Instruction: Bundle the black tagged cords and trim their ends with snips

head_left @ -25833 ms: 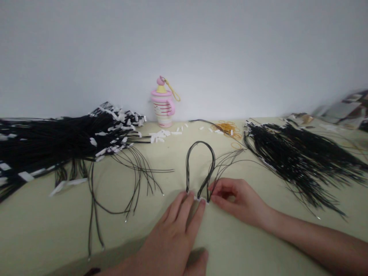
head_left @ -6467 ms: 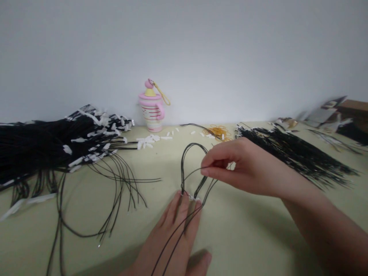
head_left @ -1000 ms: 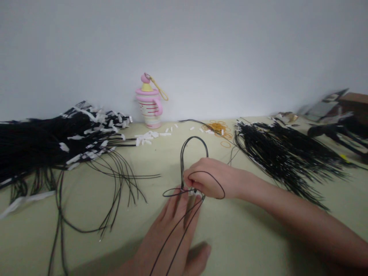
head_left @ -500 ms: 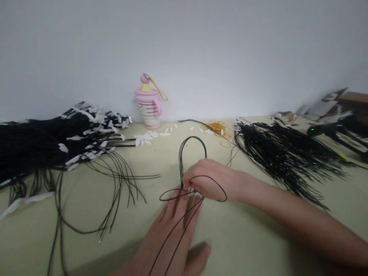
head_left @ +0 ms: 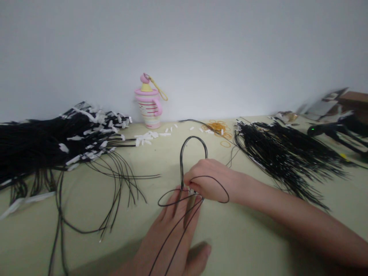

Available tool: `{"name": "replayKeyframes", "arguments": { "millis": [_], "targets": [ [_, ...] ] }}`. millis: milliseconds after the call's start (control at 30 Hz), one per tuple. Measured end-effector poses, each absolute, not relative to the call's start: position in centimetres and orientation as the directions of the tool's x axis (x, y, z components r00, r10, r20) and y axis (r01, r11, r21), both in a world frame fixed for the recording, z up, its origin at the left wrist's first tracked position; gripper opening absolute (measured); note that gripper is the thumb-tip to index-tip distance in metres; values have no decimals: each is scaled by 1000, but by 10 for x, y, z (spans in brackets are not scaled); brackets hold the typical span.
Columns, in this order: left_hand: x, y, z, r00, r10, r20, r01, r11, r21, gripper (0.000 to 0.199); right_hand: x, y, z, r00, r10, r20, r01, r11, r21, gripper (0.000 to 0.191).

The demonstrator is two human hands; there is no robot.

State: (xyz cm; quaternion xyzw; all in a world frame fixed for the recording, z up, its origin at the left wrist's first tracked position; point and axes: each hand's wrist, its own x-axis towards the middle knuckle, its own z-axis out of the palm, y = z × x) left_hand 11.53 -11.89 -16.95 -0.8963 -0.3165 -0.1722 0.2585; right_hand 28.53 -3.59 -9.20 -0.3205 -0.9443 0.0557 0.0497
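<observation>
Widened black wire loop (head_left: 172, 204), thin, smooth, right hand (head_left: 209, 183) curled

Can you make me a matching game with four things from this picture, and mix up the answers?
Things:
1. cup
2. rubber bands
3. left hand
4. middle cords

Descriptions:
A. palm down, with fingers stretched out
B. black, bent into a tall arch
C. standing upright, with a pink handle
D. yellow-orange, mostly heaped together

Right pairs: 1-C, 2-D, 3-A, 4-B
</observation>
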Motion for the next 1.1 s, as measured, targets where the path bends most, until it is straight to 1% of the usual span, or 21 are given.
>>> {"name": "replayKeyframes", "arguments": {
  "millis": [67, 167, 233, 267, 333, 400, 500, 600, 667, 800, 867, 967, 1100],
  "targets": [
    [116, -118, -172, 724, 478, 497, 667, -669, -328, 67, 285, -36, -92, -788, 614, 35, 603, 783, -152, 18],
    [115, -119, -172, 717, 513, 471, 678, -670, -303, 68, 285, -35, -93, -797, 604, 13, 592, 786, -178, 19],
    [115, -119, -173, 735, 522, 433, 662, -690, -292, 66, 285, -34, -95, -807, 589, 28, 574, 795, -196, 20],
    [114, -119, -174, 737, 518, 435, 657, -700, -280, 63, 286, -34, -96, -811, 584, 39, 566, 799, -205, 20],
    [113, -118, -178, 715, 505, 483, 665, -705, -247, 62, 287, -32, -99, -814, 577, 66, 554, 805, -213, 19],
    [113, -117, -181, 698, 480, 531, 671, -697, -253, 63, 287, -32, -101, -814, 573, 93, 548, 811, -204, 16],
    [113, -119, -180, 727, 476, 495, 660, -683, -312, 69, 287, -32, -103, -805, 586, 94, 569, 806, -163, 13],
    [115, -120, -173, 749, 470, 466, 645, -676, -355, 69, 286, -33, -104, -798, 598, 77, 589, 800, -116, 14],
    [117, -119, -169, 751, 475, 459, 648, -666, -370, 68, 285, -34, -104, -793, 606, 67, 597, 794, -116, 15],
    [120, -115, -169, 747, 494, 445, 654, -665, -361, 67, 284, -33, -101, -783, 621, 42, 607, 777, -169, 16],
    [119, -114, -174, 748, 470, 469, 646, -677, -353, 69, 284, -33, -100, -781, 623, 35, 610, 774, -170, 16],
    [116, -114, -178, 744, 481, 463, 649, -683, -334, 70, 283, -34, -98, -778, 627, 36, 612, 770, -180, 17],
    [116, -118, -173, 716, 497, 491, 671, -683, -289, 66, 284, -35, -98, -768, 639, 35, 623, 759, -189, 15]
  ]
}}
